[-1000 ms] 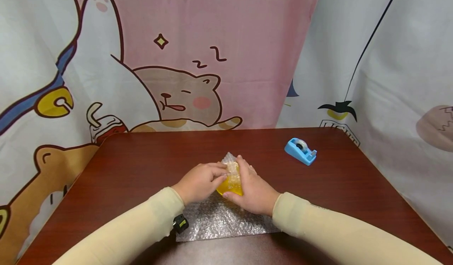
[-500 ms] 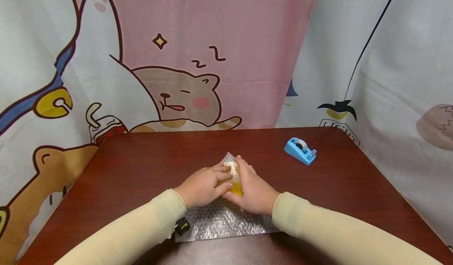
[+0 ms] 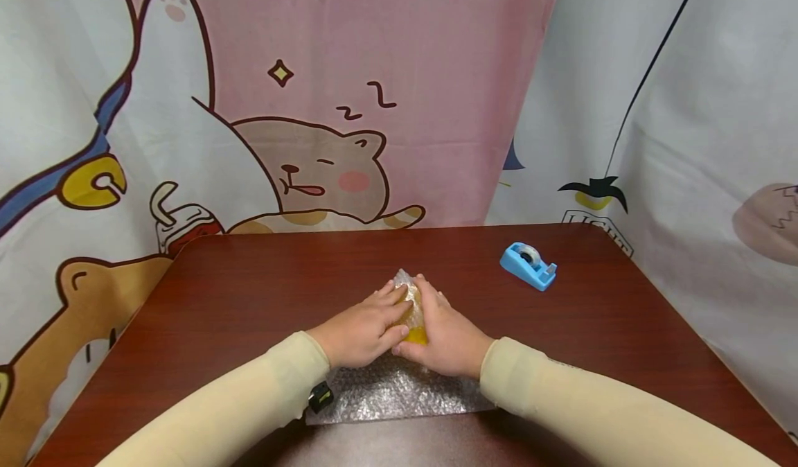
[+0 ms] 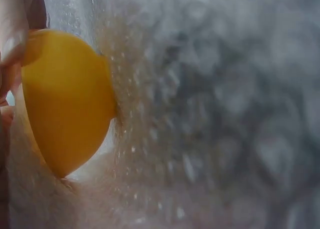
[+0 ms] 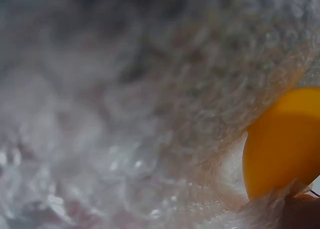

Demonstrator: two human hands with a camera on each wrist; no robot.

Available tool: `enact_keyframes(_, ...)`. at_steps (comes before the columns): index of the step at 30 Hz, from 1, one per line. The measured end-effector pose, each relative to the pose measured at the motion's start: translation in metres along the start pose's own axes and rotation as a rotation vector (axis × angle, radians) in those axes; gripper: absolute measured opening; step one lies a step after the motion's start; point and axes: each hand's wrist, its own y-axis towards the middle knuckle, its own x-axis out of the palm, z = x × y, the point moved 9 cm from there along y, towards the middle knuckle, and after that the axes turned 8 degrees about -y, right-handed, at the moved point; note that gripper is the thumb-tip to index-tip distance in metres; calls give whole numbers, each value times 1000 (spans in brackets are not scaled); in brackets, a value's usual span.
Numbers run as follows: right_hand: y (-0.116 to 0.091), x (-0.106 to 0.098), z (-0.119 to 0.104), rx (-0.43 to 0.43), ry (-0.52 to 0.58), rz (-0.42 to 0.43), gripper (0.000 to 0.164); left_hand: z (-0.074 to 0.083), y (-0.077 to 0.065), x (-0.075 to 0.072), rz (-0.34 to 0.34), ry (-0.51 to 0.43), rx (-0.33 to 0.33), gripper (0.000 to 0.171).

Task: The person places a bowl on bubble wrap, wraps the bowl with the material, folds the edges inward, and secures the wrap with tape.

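1. Yellow bowl (image 3: 416,335): mid-table, between both hands, partly under bubble wrap (image 3: 405,391). Head view gives only a yellow patch; left wrist view adds smooth curved side and fingertips (image 4: 14,44) touching it (whose, can't tell); right wrist view, mostly blurred wrap, has it at the right edge.
2. Black block (image 3: 321,398) at left cuff, green patch, no legible mark.
3. Left hand (image 3: 361,330): fingers nearly straight, spread flat on wrap over bowl.
4. Backdrop (image 3: 461,72): two "z" marks above sleeping cartoon animal.
5. Right hand (image 3: 450,335): thumb and fingers curved round bowl's right side.
6. Blue tape dispenser (image 3: 524,267): well apart from hands; no brand readable.
7. Right sleeve (image 3: 598,404): tiny print, unreadable.
8. Backdrop, far right: "LIGHT", lower part cut off by table (image 3: 268,273).
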Motion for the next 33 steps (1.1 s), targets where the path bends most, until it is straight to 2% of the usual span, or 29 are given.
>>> enact_keyframes(9, -2, 0, 1, -35, 17, -40, 128, 0, 1, 6, -27, 80, -40, 78)
enact_keyframes(12, -2, -1, 1, -33, 28, -53, 130, 1, 1, 7, -29, 103, -41, 79)
enact_keyframes(22, -3, -4, 2, -106, 5, -104, 125, 2, 2, 11, -37, 203, -70, 84)
enact_keyframes(33, -9, -6, 11, -81, 18, -178, 129, 3, 2, 13, -29, 247, -95, 82)
